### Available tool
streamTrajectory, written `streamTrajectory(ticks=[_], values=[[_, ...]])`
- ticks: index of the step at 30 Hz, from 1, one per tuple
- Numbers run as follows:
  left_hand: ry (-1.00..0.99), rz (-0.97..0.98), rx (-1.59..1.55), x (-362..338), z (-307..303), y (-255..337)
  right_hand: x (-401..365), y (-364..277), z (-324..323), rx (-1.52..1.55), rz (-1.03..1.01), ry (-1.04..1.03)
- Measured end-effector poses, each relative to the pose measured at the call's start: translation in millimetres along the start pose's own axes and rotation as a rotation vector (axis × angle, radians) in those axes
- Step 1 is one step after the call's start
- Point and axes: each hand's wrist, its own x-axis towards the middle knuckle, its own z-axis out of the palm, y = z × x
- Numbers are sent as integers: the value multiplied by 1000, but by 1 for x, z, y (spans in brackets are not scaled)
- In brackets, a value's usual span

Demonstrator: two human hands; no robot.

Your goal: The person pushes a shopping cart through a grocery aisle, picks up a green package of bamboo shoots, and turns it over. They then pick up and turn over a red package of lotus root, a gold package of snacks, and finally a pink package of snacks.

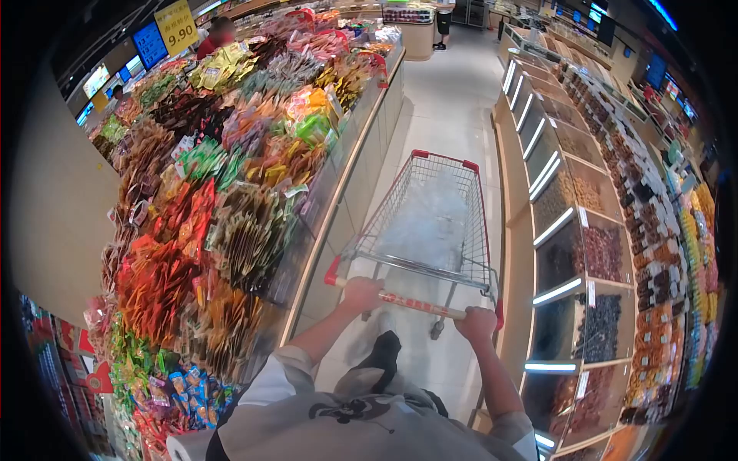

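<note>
Both my hands grip the handle point(419, 303) of a shopping cart point(477, 223) in front of me. My left hand point(363, 295) is closed round the handle near its left end. Toward the right end, my right hand point(477, 323) wraps the same bar. Red lettering runs along the bar between them. The cart has a wire basket with red corner pieces, and a pale, translucent bundle point(427, 219) that looks like plastic lies inside it. Exactly what the bundle is I cannot make out.
A long counter heaped with packaged snacks point(254, 230) borders the aisle on the left, under a yellow price sign point(177, 28). Lit bins of dried goods point(603, 246) line the right. Tiled floor point(446, 100) runs ahead; a person point(443, 23) stands at the far end.
</note>
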Motion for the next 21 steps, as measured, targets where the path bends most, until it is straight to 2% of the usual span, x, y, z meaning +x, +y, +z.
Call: streamTrajectory(ticks=[2, 3, 11, 16, 21], values=[[125, 44, -35, 3, 8, 11, -2, 12, -8, -22, -13, 17], [102, 42, 1, 35, 0, -33, 45, -12, 11, 26, -9, 15], [96, 40, -28, 117, 6, -58, 127, 1, 14, -10, -2, 11], [25, 12, -28, 166, 4, -74, 174, 11, 31, -25, -2, 47], [43, 17, -66, 208, 25, -93, 223, 17, 33, -41, 1, 39]])
